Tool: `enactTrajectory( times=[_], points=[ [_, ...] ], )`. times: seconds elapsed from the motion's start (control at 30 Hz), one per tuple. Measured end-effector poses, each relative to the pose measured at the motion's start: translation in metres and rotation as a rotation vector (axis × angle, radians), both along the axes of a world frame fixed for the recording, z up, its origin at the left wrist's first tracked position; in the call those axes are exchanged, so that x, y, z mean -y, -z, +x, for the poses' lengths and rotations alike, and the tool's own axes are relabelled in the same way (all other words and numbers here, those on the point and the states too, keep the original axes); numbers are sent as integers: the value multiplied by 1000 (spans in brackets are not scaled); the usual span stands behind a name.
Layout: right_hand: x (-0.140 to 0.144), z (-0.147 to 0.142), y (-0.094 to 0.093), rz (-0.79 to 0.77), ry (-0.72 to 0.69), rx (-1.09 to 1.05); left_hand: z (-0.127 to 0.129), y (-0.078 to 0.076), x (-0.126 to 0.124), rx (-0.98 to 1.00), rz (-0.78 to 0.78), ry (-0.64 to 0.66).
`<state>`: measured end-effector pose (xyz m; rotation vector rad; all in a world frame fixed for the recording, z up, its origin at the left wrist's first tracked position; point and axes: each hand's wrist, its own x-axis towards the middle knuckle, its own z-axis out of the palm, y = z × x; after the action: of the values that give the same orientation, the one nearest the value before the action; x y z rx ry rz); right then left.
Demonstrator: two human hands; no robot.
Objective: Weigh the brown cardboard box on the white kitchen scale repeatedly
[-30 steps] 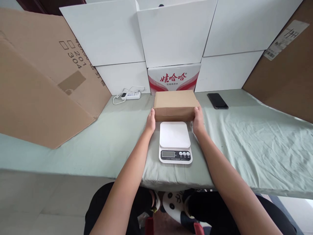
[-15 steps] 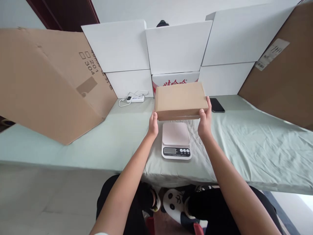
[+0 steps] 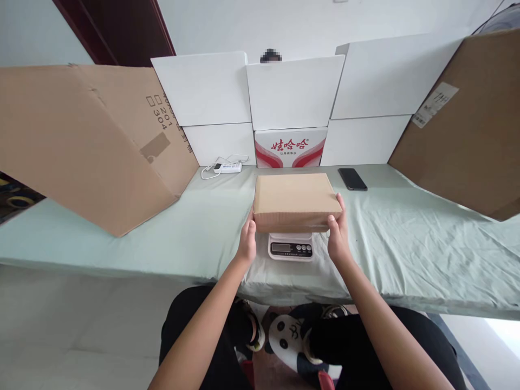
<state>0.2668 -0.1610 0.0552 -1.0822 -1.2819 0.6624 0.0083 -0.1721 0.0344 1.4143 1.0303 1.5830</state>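
Observation:
A brown cardboard box (image 3: 296, 196), closed and roughly level, is held between my two hands. My left hand (image 3: 247, 238) grips its left side near the front corner, thumb up. On the opposite side, my right hand (image 3: 338, 232) has its thumb on the front face and fingers along the end. Directly below the box is a white kitchen scale (image 3: 291, 249); its display and buttons show, while the box hides most of its weighing plate. I cannot tell whether the box rests on the plate or hovers just over it.
A black phone (image 3: 352, 179) lies right of the box. At the back left sits a white power strip (image 3: 228, 167) with a cable. White boxes (image 3: 296, 92) and a red-printed carton (image 3: 290, 157) line the back; large cardboard panels (image 3: 81, 146) flank both sides of the cloth-covered table (image 3: 170, 244).
Both hands have lowered the cardboard box toward me, over the scale, whose plate is now mostly covered. The red-printed carton behind shows more fully. The camera view has shifted slightly.

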Motion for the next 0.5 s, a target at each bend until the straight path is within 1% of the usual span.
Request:
enactTrajectory(
  times=[0.1,0.2,0.33,0.5],
  points=[
    [-1,2,8,-20,11,3,-2,1,0,7,-8,12],
    [1,2,12,-12,3,9,-4,1,4,6,-13,14],
    [3,0,11,-6,7,19,-5,1,4,-8,-24,6],
    [6,1,8,-15,17,44,-5,5,-4,7,-1,2]
  ],
)
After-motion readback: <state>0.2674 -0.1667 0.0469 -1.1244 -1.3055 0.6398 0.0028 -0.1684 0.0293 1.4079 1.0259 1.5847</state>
